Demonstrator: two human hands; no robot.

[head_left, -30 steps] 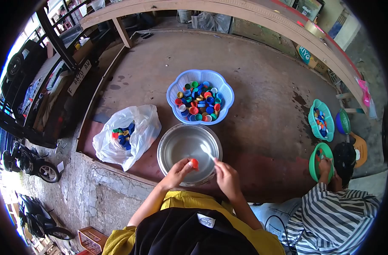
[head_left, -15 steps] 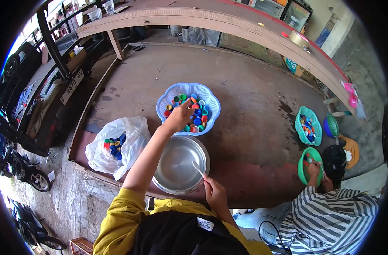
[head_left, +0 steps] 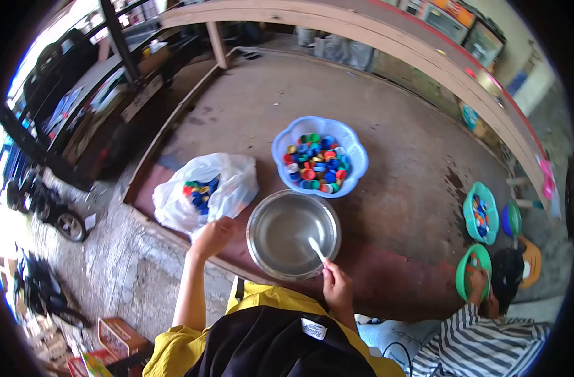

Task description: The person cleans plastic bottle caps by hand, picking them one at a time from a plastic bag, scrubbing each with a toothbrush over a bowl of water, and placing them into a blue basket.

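Note:
My left hand (head_left: 215, 237) is at the table's front edge, just below a white plastic bag (head_left: 235, 182) of coloured caps. Its fingers are curled in and blurred, and I cannot tell what they hold. In my right hand (head_left: 338, 288) is a slim whitish tool (head_left: 317, 247), its tip over the inside of a metal pot (head_left: 256, 256). No caps show in the pot. Behind it stands a blue scalloped plastic basket (head_left: 357, 146) full of bottle caps (head_left: 316, 164) in red, blue, green, white and yellow.
On the right, a person in a striped top (head_left: 488, 339) has a hand in a green basin (head_left: 461, 276). A turquoise basket (head_left: 469, 217) of caps stands beyond it. A raised wooden beam (head_left: 375, 30) crosses the far side of the brown table (head_left: 412, 188). Motorbikes (head_left: 42, 289) stand at left.
My left hand has left the blue basket and come back to the table's front edge, beside the bag. My right hand still holds the whitish tool over the pot. The view has turned.

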